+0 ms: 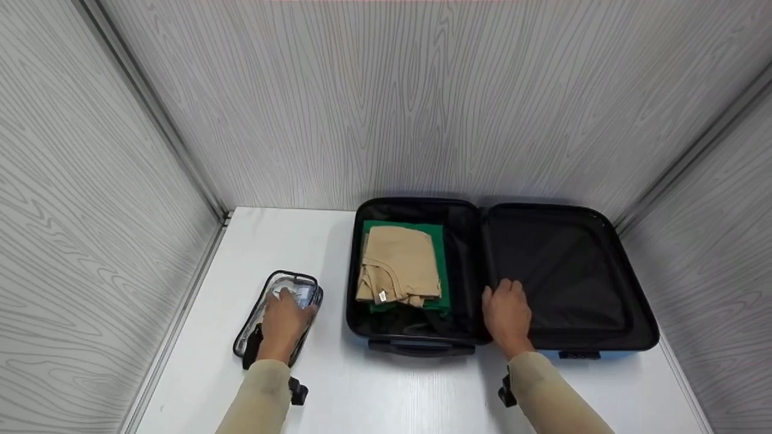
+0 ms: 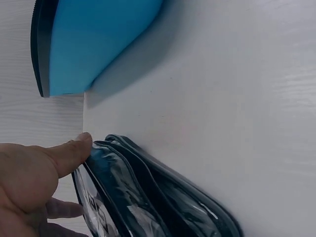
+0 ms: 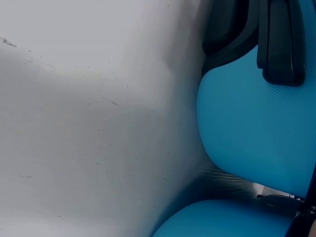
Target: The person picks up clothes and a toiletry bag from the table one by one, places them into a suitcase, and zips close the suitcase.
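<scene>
On table (image 1: pixel 338 392); left hand (image 1: pixel 282 322) touching clear pouch (image 1: pixel 304 292); right hand (image 1: pixel 508 313) at suitcase (image 1: pixel 564 271)

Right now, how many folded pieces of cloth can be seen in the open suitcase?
2, both in the left half of the suitcase in the head view: the tan garment on top, the green cloth beneath. More may be hidden underneath.

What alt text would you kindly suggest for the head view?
A person's left grip is on a clear pouch, the right grip at an open suitcase; a folded beige garment lies on green fabric in the suitcase's left half.
</scene>
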`<state>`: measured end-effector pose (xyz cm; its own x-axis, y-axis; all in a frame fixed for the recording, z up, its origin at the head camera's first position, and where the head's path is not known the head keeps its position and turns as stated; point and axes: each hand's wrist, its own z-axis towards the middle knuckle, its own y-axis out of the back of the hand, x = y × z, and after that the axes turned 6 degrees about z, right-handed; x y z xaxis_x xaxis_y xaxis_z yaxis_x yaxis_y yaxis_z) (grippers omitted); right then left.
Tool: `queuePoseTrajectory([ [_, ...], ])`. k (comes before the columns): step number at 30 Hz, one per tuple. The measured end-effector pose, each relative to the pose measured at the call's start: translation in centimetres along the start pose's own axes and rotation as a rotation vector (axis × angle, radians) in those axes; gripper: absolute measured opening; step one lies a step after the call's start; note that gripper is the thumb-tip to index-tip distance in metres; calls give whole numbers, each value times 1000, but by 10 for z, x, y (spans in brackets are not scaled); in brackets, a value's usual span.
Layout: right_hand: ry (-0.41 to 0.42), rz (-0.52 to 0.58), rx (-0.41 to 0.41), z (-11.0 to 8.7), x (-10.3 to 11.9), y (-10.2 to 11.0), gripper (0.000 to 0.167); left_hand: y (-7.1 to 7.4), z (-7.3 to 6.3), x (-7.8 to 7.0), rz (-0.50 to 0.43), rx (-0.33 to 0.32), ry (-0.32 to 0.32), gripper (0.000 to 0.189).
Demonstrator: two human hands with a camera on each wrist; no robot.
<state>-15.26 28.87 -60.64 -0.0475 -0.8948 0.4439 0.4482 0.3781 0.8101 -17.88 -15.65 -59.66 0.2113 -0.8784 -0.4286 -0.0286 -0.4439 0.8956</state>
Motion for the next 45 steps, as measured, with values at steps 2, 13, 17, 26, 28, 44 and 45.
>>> queuePoseTrajectory([
  [2,-3,-2,8,0,0,1,34,-1,0,-2,-35,-2,-8,78],
  [13,2,-8,9,1,-1,2,33,-3,-2,1,-43,-60,-115,53],
  [17,3,-8,8,0,-1,2,33,-1,-1,5,4,-17,-88,51],
  [26,1,-3,3,0,1,0,33,7,-3,17,121,57,-131,49],
  [28,0,-2,2,-1,1,-1,32,10,-2,21,130,45,-145,46],
  [44,39,-34,-45,1,-1,-2,34,43,12,67,12,321,27,109],
  [45,45,-35,-52,1,-1,-2,34,45,13,69,11,347,33,111],
])
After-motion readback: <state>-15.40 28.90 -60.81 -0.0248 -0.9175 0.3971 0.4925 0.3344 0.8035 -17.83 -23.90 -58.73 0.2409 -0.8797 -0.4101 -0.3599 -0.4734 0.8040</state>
